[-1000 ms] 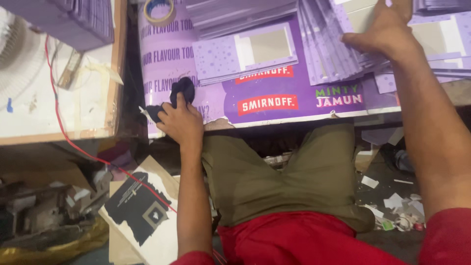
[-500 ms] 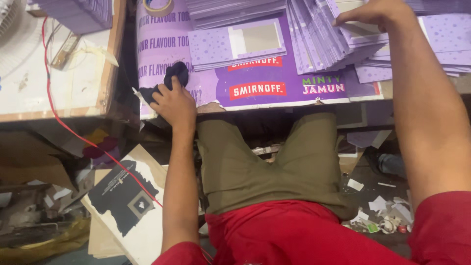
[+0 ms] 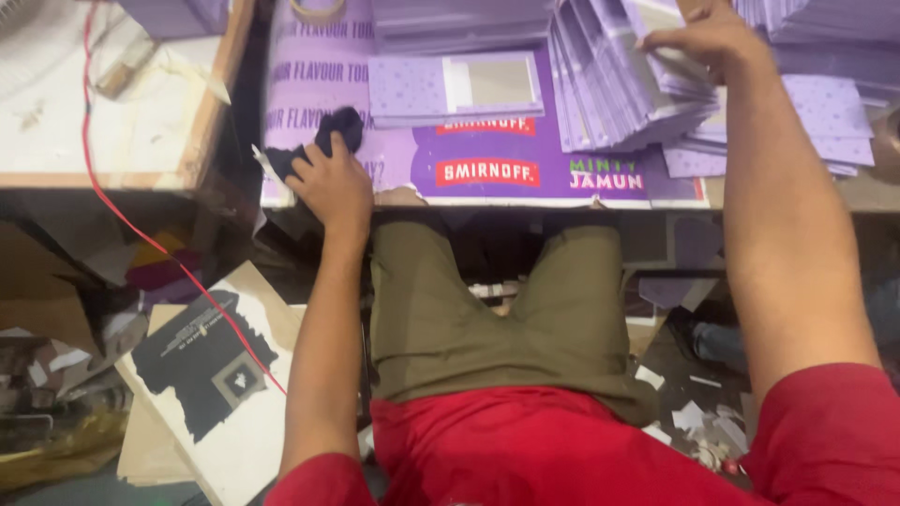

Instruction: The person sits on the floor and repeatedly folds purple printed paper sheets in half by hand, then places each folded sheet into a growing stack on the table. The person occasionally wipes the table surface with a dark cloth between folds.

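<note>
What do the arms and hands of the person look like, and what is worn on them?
Both arms are bare from the short red sleeves down. The left hand and right hand are bare too: no gloves, watch or rings visible.

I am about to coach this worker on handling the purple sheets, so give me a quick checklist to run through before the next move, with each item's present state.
1. Left hand holds the dark cloth: ok.
2. Right hand rests on the fanned purple sheets: ok.
3. Sheets stacked squarely: not ok, they are splayed.
4. Single folded purple card lies flat on the purple poster: ok.
5. Red cable apart from both hands: ok.
6. Cloth clean: cannot tell.
</note>
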